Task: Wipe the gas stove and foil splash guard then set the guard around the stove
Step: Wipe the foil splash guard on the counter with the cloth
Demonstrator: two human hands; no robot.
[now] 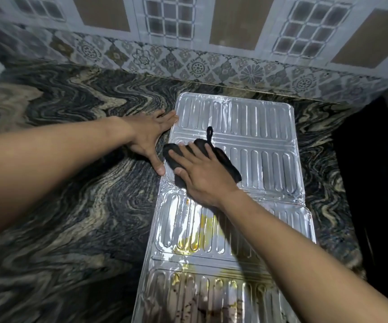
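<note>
- The guard [246, 127] lies flat on the worktop [71, 183], unfolded, running from the near edge toward the far tiled wall [188, 61].
- Its far panel looks clean and shiny. The near panels carry yellow stains [188, 248] and, nearest, dark brown specks.
- The left hand [148, 138] rests palm down on the worktop at the far panel's left edge. Its grip is wide, with the fingers spread and holding nothing. The fingertips and thumb touch the foil's rim.
- The right hand [202, 176] presses a black cloth [228, 166] onto the left part of the far panel. Its grip is wide too, with the fingers straight and splayed over the cloth, not curled round it.
- The cloth's loop [209, 134] lies on the foil just beyond the fingers.
- Right of the guard the scene is too dark to make out.
</note>
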